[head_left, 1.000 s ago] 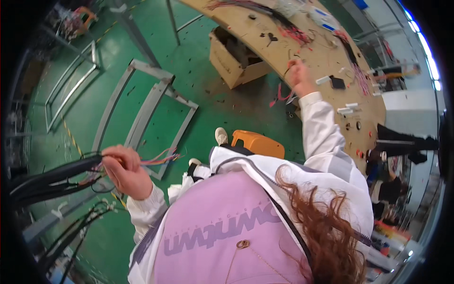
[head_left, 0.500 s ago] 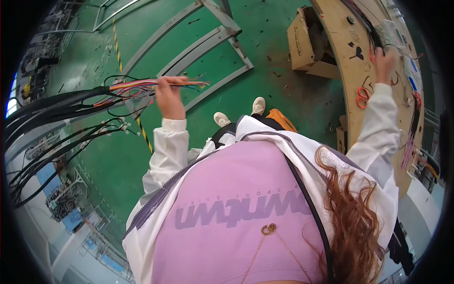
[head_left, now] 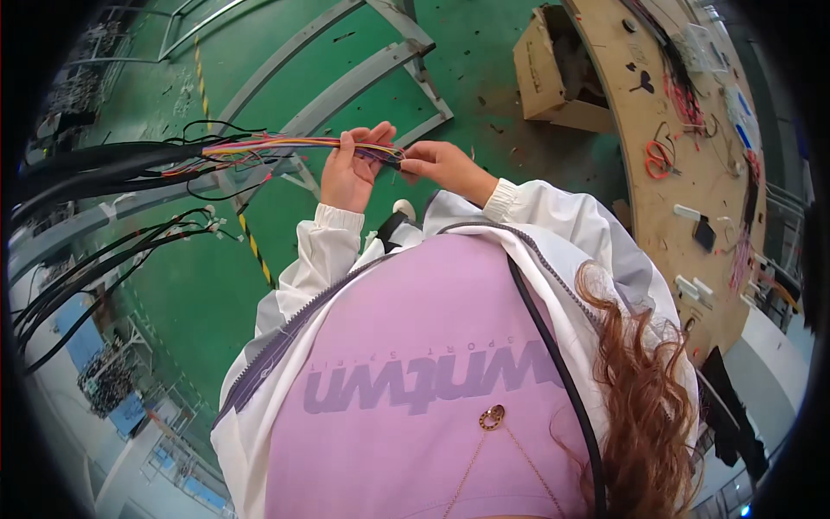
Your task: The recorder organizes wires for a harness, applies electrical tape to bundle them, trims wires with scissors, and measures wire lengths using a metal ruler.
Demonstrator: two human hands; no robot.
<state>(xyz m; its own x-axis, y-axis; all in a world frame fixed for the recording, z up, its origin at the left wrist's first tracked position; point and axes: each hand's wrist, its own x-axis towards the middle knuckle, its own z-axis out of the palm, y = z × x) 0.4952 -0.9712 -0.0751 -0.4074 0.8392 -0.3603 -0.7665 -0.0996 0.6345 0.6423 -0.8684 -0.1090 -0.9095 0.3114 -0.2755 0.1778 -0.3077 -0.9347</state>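
Item: a bundle of thin multicoloured insulated wires (head_left: 285,144), in red, pink, yellow and other colours, emerging from thick black sheathed cables (head_left: 112,160) well to the left of the left hand (head_left: 350,177). Long axis: crosswise before the body, left to right, nearly level, passing over the left hand, with the free ends pointing toward the right hand (head_left: 450,169). Left hand: palm up, thumb laid over the bundle, fingers extended, holding it loosely. Right hand: thumb and fingertips pinched together at the free ends, beside a small dark piece whose kind cannot be told. Hands near each other, apart by only the short run of wire ends; the right is nearer the tips, the left nearer the sheathing. Also present: a second group of thin black cables (head_left: 104,259), left of the left hand and closer to the body; orange-handled metal scissors (head_left: 660,160) on a light brown wooden table (head_left: 640,190), well apart to the right of the right hand.
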